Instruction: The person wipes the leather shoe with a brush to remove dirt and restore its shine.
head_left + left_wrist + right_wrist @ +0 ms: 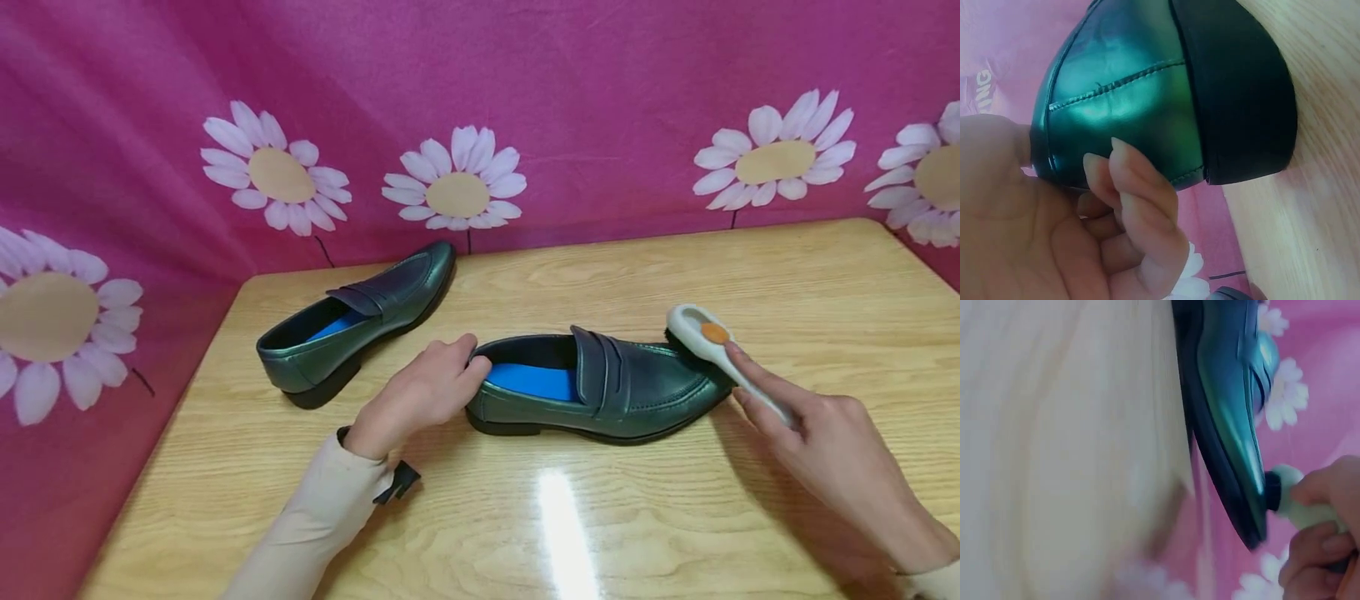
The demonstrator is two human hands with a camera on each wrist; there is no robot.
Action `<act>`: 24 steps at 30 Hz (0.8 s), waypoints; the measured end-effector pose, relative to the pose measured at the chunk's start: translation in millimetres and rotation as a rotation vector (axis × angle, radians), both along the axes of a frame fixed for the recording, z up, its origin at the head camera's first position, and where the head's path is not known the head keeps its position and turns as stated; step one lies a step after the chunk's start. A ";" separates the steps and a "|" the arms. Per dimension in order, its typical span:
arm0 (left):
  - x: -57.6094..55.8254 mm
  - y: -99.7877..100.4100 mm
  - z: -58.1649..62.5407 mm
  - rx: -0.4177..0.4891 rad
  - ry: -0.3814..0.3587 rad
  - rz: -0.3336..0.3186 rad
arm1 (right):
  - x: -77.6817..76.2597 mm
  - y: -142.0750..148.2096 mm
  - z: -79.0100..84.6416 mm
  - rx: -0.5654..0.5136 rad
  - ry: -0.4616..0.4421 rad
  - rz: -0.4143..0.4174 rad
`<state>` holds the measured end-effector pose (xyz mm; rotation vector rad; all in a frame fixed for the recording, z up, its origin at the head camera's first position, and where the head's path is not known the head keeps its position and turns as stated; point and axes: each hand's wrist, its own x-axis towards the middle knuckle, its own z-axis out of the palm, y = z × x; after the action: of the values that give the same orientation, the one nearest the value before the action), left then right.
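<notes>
A dark green loafer (pixel 652 392) with a blue insole lies on the table, toe to the right. My left hand (pixel 431 387) grips its heel end, thumb over the collar; in the left wrist view the fingers curl near the loafer's heel (pixel 1122 119). In my right hand (pixel 832 450) is a white brush (pixel 697 329) with an orange button and dark bristles. The index finger lies along the handle. The bristles touch the loafer's toe, and the right wrist view shows the brush head (pixel 1285 487) against the upper.
The matching loafer (pixel 360 325) stands at the back left, its toe near the table's far edge. Behind the wooden table (pixel 465 533) hangs a pink cloth (pixel 585 108) with white daisies. A light patch gleams on the front of the tabletop.
</notes>
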<state>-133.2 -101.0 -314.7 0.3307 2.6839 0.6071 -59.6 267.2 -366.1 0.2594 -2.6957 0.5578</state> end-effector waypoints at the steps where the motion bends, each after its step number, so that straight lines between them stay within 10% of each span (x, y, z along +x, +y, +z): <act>1: 0.1 0.2 0.1 0.001 0.003 -0.004 | 0.6 4.8 1.4 0.008 -0.012 -0.038; 6: 0.5 0.7 1.6 -0.003 0.014 -0.015 | 5.6 13.5 6.3 -0.012 -0.113 -0.135; 15: 1.7 0.5 -0.4 0.007 0.005 0.010 | 0.1 -43.1 4.9 -0.158 -0.152 0.092; 24: -1.0 1.5 -2.2 0.005 -0.017 0.036 | -16.4 -53.7 16.7 -0.757 -0.532 0.208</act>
<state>-134.1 -99.6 -317.0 0.2777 2.6773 0.6249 -76.1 213.5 -349.4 0.1929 -2.6834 1.8613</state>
